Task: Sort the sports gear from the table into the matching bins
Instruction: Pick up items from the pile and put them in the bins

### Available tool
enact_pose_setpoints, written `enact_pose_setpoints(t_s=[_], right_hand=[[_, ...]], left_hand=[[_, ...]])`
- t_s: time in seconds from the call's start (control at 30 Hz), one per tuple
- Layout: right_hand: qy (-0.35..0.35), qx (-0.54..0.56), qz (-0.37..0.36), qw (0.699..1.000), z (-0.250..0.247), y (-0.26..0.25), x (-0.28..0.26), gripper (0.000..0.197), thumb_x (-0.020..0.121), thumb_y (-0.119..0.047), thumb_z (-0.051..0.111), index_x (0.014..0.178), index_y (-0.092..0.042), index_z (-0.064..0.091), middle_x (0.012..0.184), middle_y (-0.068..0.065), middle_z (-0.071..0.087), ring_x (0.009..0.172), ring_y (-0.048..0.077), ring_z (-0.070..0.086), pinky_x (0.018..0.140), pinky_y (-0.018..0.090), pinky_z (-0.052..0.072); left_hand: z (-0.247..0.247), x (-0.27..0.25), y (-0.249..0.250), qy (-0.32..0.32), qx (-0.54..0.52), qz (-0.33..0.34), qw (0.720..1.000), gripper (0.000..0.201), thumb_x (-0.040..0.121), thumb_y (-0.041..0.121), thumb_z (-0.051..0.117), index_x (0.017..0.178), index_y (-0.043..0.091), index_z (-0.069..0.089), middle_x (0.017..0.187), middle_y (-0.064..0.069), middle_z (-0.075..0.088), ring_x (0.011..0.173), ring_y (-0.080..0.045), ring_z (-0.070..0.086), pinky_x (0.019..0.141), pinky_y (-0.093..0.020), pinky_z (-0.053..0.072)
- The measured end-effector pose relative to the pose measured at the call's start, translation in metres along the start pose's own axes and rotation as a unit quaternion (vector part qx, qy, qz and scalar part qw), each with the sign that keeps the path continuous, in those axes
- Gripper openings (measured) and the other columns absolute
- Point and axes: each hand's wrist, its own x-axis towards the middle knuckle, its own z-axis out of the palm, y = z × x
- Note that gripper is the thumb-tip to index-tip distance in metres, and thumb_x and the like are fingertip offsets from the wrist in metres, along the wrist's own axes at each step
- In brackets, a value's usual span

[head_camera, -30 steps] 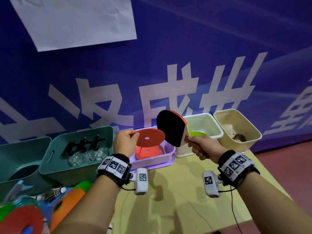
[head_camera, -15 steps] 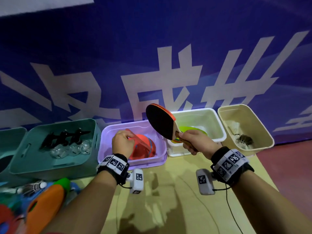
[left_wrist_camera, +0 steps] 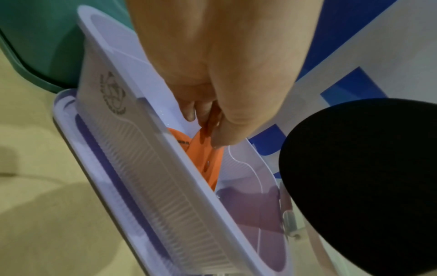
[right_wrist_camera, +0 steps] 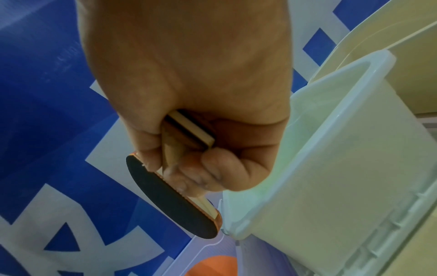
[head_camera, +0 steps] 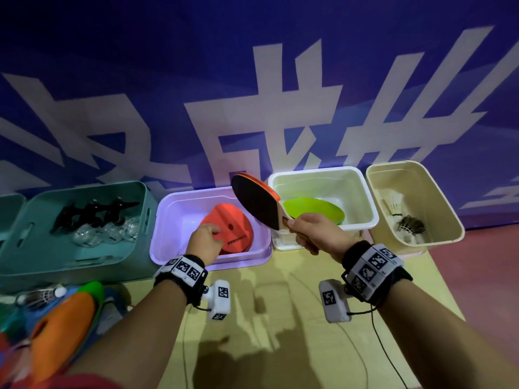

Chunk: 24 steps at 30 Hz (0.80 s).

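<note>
My left hand [head_camera: 204, 240] is pinching the orange disc [head_camera: 233, 231] by its rim, lowering it onto its likes inside the lilac bin [head_camera: 168, 242] — while my right hand [head_camera: 314, 234] is gripping the table-tennis paddle [head_camera: 257, 204] by the handle, blade raised clear of the white bin [head_camera: 365, 197].

An orange disc [head_camera: 231, 231] with a small centre hole is held tilted inside the lilac bin [head_camera: 174, 248], above another orange disc, while a black-faced, orange-backed table-tennis bat [head_camera: 257, 204] is held raised by its wooden handle before the white bin [head_camera: 365, 197].
</note>
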Motion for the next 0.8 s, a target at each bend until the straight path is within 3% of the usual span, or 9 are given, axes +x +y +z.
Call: enact_pose_setpoints(t_s=[0.17,0.23,0.4,0.5,0.57,0.7,0.8], right_hand=[[0.003,-0.005,-0.009,1.0,0.002,0.002,-0.008,0.031,0.095,-0.028,0.058,0.073,-0.01,0.045,0.044,-0.004,0.045,0.04,0.015,0.034,0.042,0.027,0.027],[0.009,0.0,-0.007,1.0,0.005,0.002,-0.011,0.03,0.095,-0.027,0.058,0.075,-0.009,0.047,0.045,-0.003,0.045,0.039,0.014,0.034,0.042,0.026,0.027],[0.02,-0.009,-0.017,1.0,0.024,-0.004,-0.018,0.03,0.094,-0.025,0.06,0.07,-0.012,0.047,0.05,0.001,0.049,0.036,0.013,0.036,0.042,0.024,0.027],[0.02,-0.012,-0.028,0.999,0.041,-0.011,-0.025,0.028,0.093,-0.023,0.062,0.073,-0.012,0.046,0.056,0.006,0.049,0.039,0.014,0.039,0.043,0.025,0.03],[0.015,-0.025,-0.044,0.999,0.057,-0.021,-0.033,0.024,0.092,-0.021,0.063,0.078,-0.009,0.048,0.057,0.007,0.049,0.041,0.016,0.04,0.043,0.027,0.032],[0.01,-0.07,-0.081,0.994,0.099,-0.04,-0.051,0.023,0.091,-0.022,0.066,0.082,-0.007,0.051,0.057,0.008,0.051,0.045,0.02,0.043,0.044,0.027,0.035],[0.009,-0.092,-0.098,0.991,0.144,-0.053,-0.069,0.021,0.091,-0.023,0.066,0.086,-0.007,0.054,0.064,0.009,0.052,0.045,0.016,0.045,0.042,0.023,0.037]], left_hand=[[-0.009,-0.005,0.01,0.007,-0.02,0.026,0.999,0.039,0.082,-0.007,0.054,0.116,0.008,0.066,0.12,0.002,0.054,0.113,-0.019,0.054,0.095,-0.022,0.039],[-0.012,-0.009,0.01,0.013,-0.025,0.03,0.999,0.039,0.082,-0.005,0.055,0.117,0.009,0.066,0.127,-0.004,0.054,0.117,-0.023,0.055,0.099,-0.025,0.039],[-0.025,-0.03,0.004,0.041,-0.066,0.019,0.997,0.037,0.083,-0.001,0.058,0.116,0.012,0.066,0.13,-0.008,0.054,0.108,-0.028,0.061,0.101,-0.035,0.045],[-0.044,-0.043,-0.002,0.057,-0.101,0.023,0.993,0.036,0.085,0.0,0.058,0.119,0.011,0.065,0.127,-0.004,0.055,0.114,-0.02,0.057,0.096,-0.021,0.039],[-0.063,-0.053,-0.009,0.071,-0.128,0.025,0.989,0.037,0.086,0.001,0.058,0.121,0.012,0.063,0.126,-0.004,0.056,0.11,-0.02,0.057,0.089,-0.02,0.041],[-0.103,-0.079,-0.034,0.087,-0.22,0.048,0.97,0.048,0.085,-0.004,0.057,0.131,0.009,0.053,0.13,-0.012,0.056,0.113,-0.031,0.056,0.097,-0.038,0.046],[-0.136,-0.109,-0.063,0.088,-0.29,0.071,0.95,0.056,0.085,-0.008,0.057,0.135,0.012,0.045,0.123,-0.008,0.057,0.105,-0.025,0.061,0.088,-0.03,0.049]])
